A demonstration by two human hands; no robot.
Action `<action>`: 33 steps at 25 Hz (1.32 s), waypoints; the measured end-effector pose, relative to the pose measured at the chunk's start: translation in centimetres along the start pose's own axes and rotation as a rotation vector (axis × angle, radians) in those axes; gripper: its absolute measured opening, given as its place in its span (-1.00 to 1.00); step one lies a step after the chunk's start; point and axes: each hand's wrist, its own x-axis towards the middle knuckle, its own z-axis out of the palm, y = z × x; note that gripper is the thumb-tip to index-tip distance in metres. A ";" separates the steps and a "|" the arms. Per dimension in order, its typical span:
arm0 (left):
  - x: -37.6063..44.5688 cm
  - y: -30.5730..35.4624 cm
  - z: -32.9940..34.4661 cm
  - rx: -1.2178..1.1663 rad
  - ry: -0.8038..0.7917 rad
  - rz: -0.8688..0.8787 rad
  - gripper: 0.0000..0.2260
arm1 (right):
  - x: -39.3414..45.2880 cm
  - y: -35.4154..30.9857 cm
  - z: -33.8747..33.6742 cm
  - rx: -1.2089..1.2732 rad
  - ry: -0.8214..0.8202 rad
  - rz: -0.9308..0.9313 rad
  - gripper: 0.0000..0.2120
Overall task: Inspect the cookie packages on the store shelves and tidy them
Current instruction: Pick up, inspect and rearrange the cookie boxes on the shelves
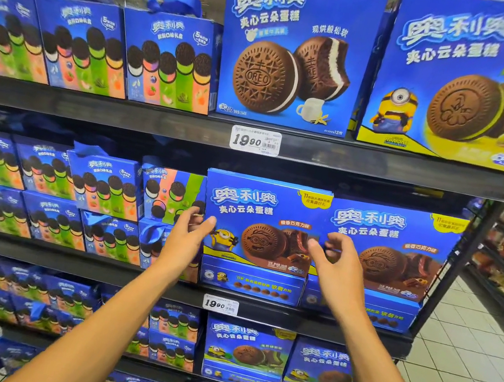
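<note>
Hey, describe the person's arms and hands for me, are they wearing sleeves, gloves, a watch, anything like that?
Both forearms are bare as far as the picture shows, with no sleeves in view. The left hand and right hand have no gloves. No watch, bracelet or ring shows on either wrist or on the fingers that are in view. Nails look short and unpainted.

Boxes (263, 223) tightly abutting; open gap above.

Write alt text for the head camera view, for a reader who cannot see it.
Two bare hands, left hand and right hand, reach with loosely curled fingers toward either side of an upright blue cookie box on the middle store shelf. More blue cookie boxes fill the shelves above and below.
</note>
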 end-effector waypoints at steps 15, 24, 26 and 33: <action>-0.6 17.4 -4.8 -0.128 -0.132 0.504 -0.79 | 0.6 -18.3 -4.8 0.324 -0.033 -0.394 -0.71; 8.6 29.2 -5.3 -0.107 0.052 0.650 -0.68 | 8.2 -23.1 -4.2 0.249 0.172 -0.373 -0.48; 10.2 30.7 -5.1 0.032 0.101 0.673 -0.64 | 8.9 -22.6 -4.0 0.214 0.212 -0.366 -0.51; 12.7 32.1 -4.0 0.327 0.005 0.480 -0.80 | 10.2 -20.7 -3.2 0.043 0.251 -0.316 -0.46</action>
